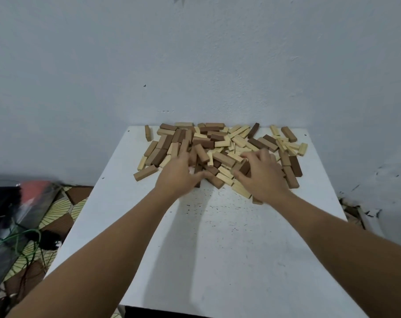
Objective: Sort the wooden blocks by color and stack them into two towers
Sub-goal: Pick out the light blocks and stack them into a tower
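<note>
- Head view: mixed heap of wooden blocks, pale and brown jumbled together, at centre frame on the far half of the white tabletop, hard against the wall. No tower begun yet.
- Left hand reaching into the heap's near-left part, fingers stretched fairly straight over brown blocks; no clear grip visible.
- Right hand on the heap's near-right part, fingers curled down among the blocks; gripping one or only raking, cannot tell.
- Risk: raking with both hands likely to push outliers such as the pale block at right centre off the tabletop edge.
- Risk: similar tan and mid-brown shades in dim light, so mis-sorting plausible.
- Risk: loosely piled blocks sliding towards the bare near area needed for the towers.
</note>
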Demonstrator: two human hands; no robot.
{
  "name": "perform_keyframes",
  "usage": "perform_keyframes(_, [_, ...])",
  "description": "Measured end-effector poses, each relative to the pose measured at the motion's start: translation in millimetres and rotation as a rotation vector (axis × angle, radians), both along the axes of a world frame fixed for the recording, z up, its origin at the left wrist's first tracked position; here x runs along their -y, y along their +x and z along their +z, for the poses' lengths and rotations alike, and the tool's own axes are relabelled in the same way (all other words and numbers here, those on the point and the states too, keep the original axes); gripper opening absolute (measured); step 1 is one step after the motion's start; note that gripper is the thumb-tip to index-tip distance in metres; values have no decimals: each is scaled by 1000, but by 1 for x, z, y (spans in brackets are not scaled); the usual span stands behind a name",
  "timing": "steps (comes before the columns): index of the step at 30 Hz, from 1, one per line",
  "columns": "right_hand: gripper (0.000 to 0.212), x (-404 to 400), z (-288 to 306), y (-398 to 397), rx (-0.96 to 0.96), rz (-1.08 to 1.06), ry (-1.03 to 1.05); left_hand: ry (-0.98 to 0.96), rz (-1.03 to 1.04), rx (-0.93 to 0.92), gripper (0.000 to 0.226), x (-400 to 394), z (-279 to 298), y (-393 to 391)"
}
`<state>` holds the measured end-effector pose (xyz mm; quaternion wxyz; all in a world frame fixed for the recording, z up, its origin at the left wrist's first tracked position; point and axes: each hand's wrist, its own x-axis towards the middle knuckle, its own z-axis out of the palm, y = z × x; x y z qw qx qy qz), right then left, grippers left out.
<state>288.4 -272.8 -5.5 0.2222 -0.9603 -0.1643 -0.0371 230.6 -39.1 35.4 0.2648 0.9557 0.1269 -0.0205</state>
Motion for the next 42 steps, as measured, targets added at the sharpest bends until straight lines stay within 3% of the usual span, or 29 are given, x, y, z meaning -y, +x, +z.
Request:
perform_keyframes(3, [64,12,-25,-33,23,-29,-57,212,2,-127,48,3,-16,-15])
perform_keyframes(6, [50,13,-42,-46,55,-27,8,276,18,-101,32,7,-21,-20])
perform_keyframes(9, [37,11,-50,-46,108,-23,47,188,96,-11,24,8,-10,-25])
perform_keyframes(15, [35,9,-53,-43,151,13,44,-158,228,314,9,9,18,-17])
perform_keyframes(18, [36,10,-52,-44,142,24,80,-315,139,296,15,14,14,11])
perform_keyframes(21, [36,12,-53,-46,163,39,110,-170,53,241,19,7,-7,22])
perform_keyframes(25, [32,10,-54,-46,232,94,123,93,316,219,68,-27,-38,-7])
perform_keyframes(28, [29,9,-53,-47,291,156,110,150,477,-13,95,-59,-59,-30])
perform_keyframes(35, [29,5,-45,-53,410,256,38,263,227,47,78,-57,-78,-39])
perform_keyframes(39, [27,5,-41,-51,332,297,52,300,224,71,80,-56,-80,-46])
perform_keyframes(42, [29,5,-35,-47,163,315,59,312,210,115,82,-53,-80,-50])
